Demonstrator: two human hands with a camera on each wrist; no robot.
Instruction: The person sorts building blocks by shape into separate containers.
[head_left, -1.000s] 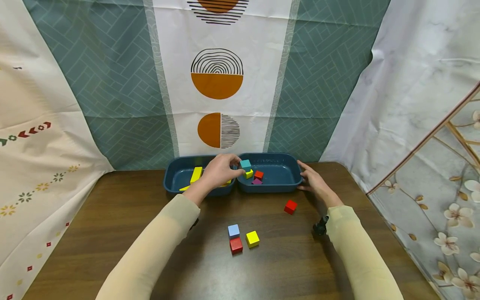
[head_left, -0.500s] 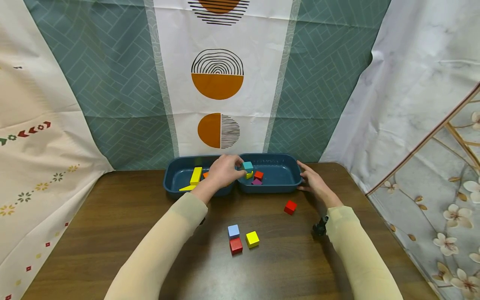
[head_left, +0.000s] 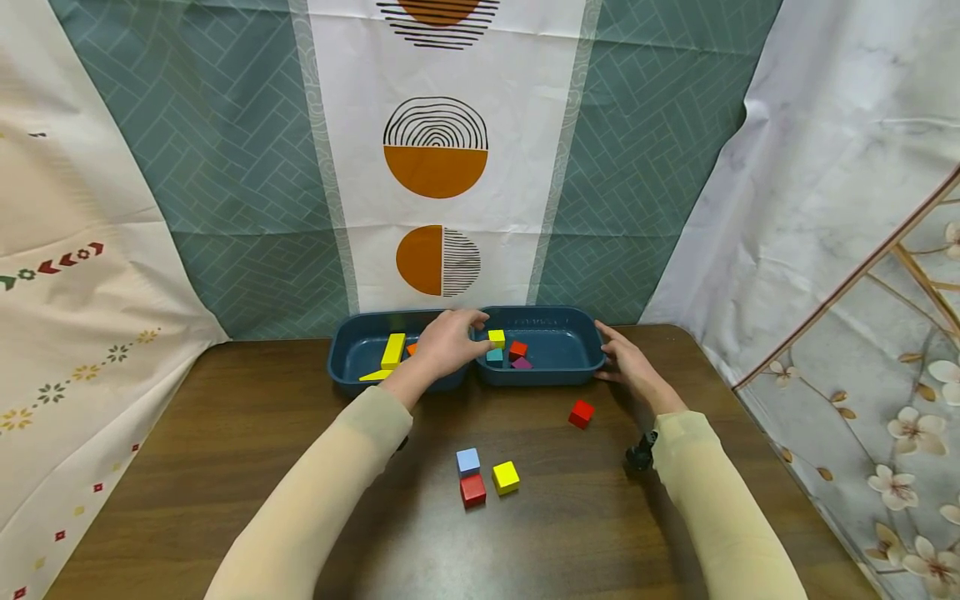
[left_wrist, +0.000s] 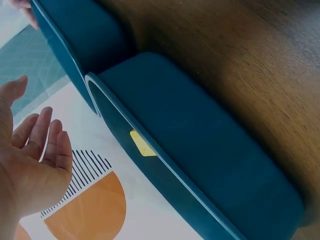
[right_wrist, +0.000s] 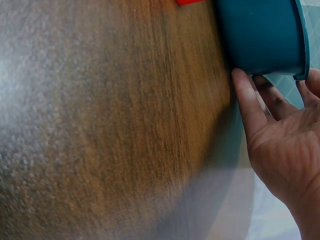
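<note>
My left hand (head_left: 447, 343) hovers over the inner ends of two dark blue bins, thumb and fingers apart with nothing between them. In the left wrist view the left hand (left_wrist: 35, 165) is seen with spread, relaxed fingers. Just beyond its fingertips, a teal cube (head_left: 494, 357) and a yellow cube (head_left: 497, 337) lie inside the right bin (head_left: 573, 377). Next to them are a red cube (head_left: 518, 349) and a purple piece (head_left: 522, 363). My right hand (head_left: 628, 364) rests its extended fingertips against that bin's right end; the right wrist view shows the right hand (right_wrist: 280, 132) there too.
The left bin (head_left: 341, 362) holds a yellow block (head_left: 393, 351), a yellow wedge (head_left: 375, 376) and an orange piece, partly hidden. On the table lie a blue cube (head_left: 468, 462), two red cubes (head_left: 472, 491) and a yellow cube (head_left: 506, 477). A patterned cloth (head_left: 442, 208) hangs behind.
The left hand moved slightly right and let go of the teal cube, which now sits lower in the right bin. The yellow cube behind it shows more fully. The right hand stayed put.
</note>
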